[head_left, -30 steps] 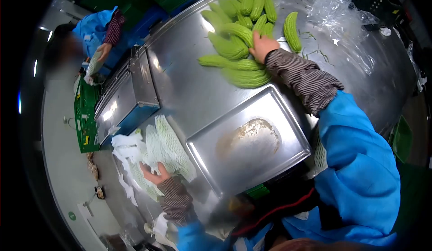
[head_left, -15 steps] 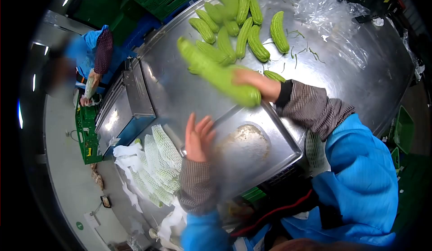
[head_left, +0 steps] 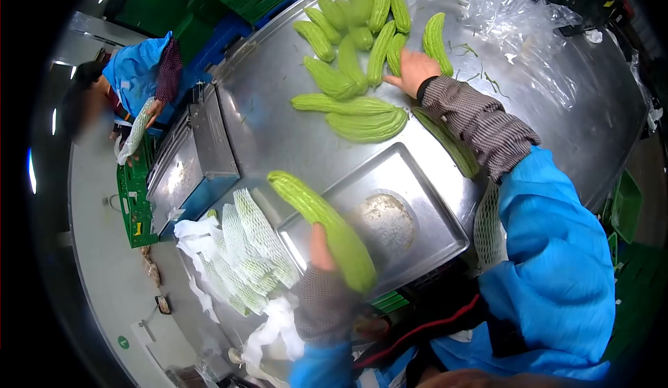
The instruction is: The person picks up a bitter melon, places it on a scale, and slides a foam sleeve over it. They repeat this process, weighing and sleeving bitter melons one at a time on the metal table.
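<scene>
My left hand (head_left: pixel 321 252) is wrapped round a large pale green bitter melon (head_left: pixel 342 243), held tilted over the left part of a metal tray (head_left: pixel 438 229). Farther up the table, my right hand (head_left: pixel 416 70) has its fingers closed round the lower end of another bitter melon (head_left: pixel 395 49) in the pile. Several ridged bitter melons (head_left: pixel 327 78) lie around it. Two more (head_left: pixel 369 125) rest side by side just beyond the tray, and a darker one (head_left: pixel 447 143) lies partly under my right sleeve.
White foam net sleeves (head_left: pixel 243 249), some filled, lie left of the tray. Crumpled clear plastic (head_left: pixel 504 23) covers the far right of the steel table (head_left: pixel 257 110). A metal box-like unit (head_left: pixel 202 144) stands at left. Beyond it, a co-worker (head_left: pixel 139 75) holds a netted melon.
The large bitter melon has passed from my right hand to my left, moving down over the tray. My right hand has reached up to the pile.
</scene>
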The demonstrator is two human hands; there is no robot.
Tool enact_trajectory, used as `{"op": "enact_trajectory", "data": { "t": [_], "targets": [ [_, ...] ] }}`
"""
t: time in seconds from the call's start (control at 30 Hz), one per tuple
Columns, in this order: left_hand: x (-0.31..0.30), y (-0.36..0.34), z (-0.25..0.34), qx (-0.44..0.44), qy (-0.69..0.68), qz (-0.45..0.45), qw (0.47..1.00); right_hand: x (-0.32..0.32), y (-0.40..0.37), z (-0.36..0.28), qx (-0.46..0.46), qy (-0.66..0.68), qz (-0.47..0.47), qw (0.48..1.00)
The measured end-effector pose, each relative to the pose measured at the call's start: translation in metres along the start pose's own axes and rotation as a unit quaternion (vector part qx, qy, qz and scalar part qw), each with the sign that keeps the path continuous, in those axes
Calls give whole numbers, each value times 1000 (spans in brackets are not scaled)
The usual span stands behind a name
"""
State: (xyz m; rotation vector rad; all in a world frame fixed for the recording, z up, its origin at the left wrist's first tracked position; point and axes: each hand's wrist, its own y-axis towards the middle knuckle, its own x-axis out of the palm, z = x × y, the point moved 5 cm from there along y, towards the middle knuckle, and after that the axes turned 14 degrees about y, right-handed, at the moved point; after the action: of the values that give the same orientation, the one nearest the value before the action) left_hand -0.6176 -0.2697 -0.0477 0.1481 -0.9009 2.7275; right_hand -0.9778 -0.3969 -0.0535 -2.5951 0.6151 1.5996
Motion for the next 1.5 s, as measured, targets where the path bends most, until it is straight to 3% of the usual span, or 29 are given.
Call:
{"op": "enact_trajectory", "data": {
  "t": [0.07,0.1,0.23,0.37,0.47,0.53,0.63,0.67,0.73,0.87,1.07,1.17,1.2,1.23,1.27,1.3,1.33,1.4,1.5],
  "targets": [
    [4,-8,1,11,54,-26,998,14,2,12,-14,-35,62,997],
    [-2,-7,-3,20,57,-46,997,28,8,24,53,0,-30,998],
    [-14,-7,-11,17,56,-38,998,51,-1,53,96,144,-8,985],
    [-13,-20,-13,-11,30,-33,999,10,-47,30,-78,48,104,990],
    [-31,-12,-27,-3,26,-50,998,-2,-66,27,-89,101,93,987],
    [-42,-7,-31,9,45,-64,997,-20,-80,19,-27,239,57,969],
    [-35,-11,-18,-1,32,-13,999,-42,-102,10,39,346,-3,937],
    [-31,-13,-12,4,30,-2,1000,-55,-115,-4,0,368,-16,930],
    [-21,-22,-5,7,28,-10,1000,-68,-150,-34,-120,358,-11,926],
    [-14,-27,-3,26,20,-20,999,-76,-213,-97,-139,291,-185,928],
    [-16,-35,0,52,29,-42,997,-46,-242,-114,-175,163,-181,954],
    [-24,-36,-10,35,-16,-11,999,-52,-218,-78,-170,258,-33,950],
    [-27,-36,-14,36,-11,-11,999,-69,-198,-69,-113,198,-55,972],
    [-30,-35,-18,37,-6,-10,999,-63,-188,-47,-108,129,39,985],
    [-30,-34,-20,38,0,-10,999,-62,-175,-33,-38,14,-21,999],
    [-27,-34,-22,11,-15,20,1000,-49,-173,-11,-38,-56,-3,998],
    [-23,-33,-23,28,-17,21,999,-34,-172,8,-13,-91,-50,994],
    [-26,-30,-29,26,-21,-25,999,-8,-178,33,-10,-104,-102,989],
    [-20,-33,-31,22,-30,-25,999,2,-180,58,39,46,-98,993]
  ]
}}
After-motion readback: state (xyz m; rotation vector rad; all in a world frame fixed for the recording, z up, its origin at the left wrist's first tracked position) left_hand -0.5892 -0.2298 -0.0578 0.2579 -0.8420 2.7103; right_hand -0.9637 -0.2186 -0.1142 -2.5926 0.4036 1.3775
